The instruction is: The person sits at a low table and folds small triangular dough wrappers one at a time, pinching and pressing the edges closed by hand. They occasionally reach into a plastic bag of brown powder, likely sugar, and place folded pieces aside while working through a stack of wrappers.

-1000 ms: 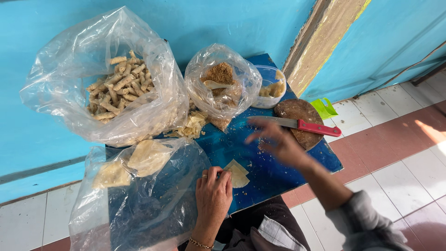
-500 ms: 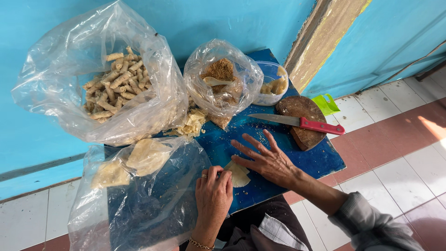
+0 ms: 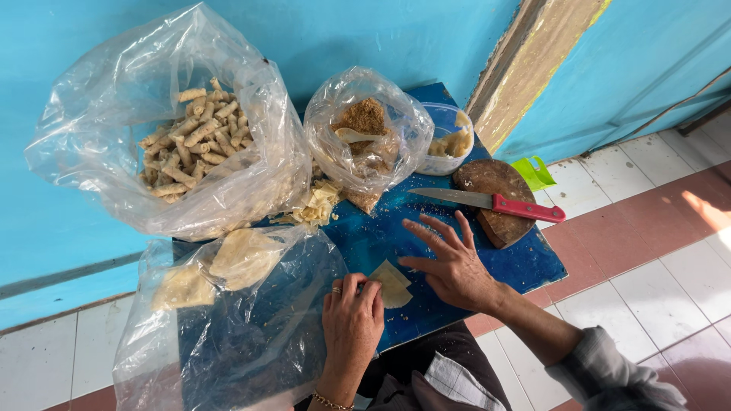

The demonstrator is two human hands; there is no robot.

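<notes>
Upper left of frame: a large clear plastic bag [image 3: 164,122], crinkled and glossy, is seen holding many short tan rolls [image 3: 190,144], cylindrical and dry-looking. Lower left: a second clear bag [image 3: 228,327] with thin pale wrapper sheets [image 3: 244,255], flat and limp. Lower centre: the left hand [image 3: 352,320] is curled, fingertips pinching the edge of a pale wrapper piece [image 3: 392,283] lying on the blue table [image 3: 525,262]. Just right of it, the right hand [image 3: 451,262] lies flat, fingers spread, grasping nothing, its thumb touching the wrapper. Upper centre: a smaller bag [image 3: 365,137] of brown crumbly filling; right of it, a clear tub [image 3: 449,141]. Right: a red-handled knife [image 3: 491,202] rests on a round wooden board [image 3: 491,202].

Risks, as judged: the thin wrapper could be torn by uneven pull; the knife, overhanging the board near the right hand, could be knocked.
</notes>
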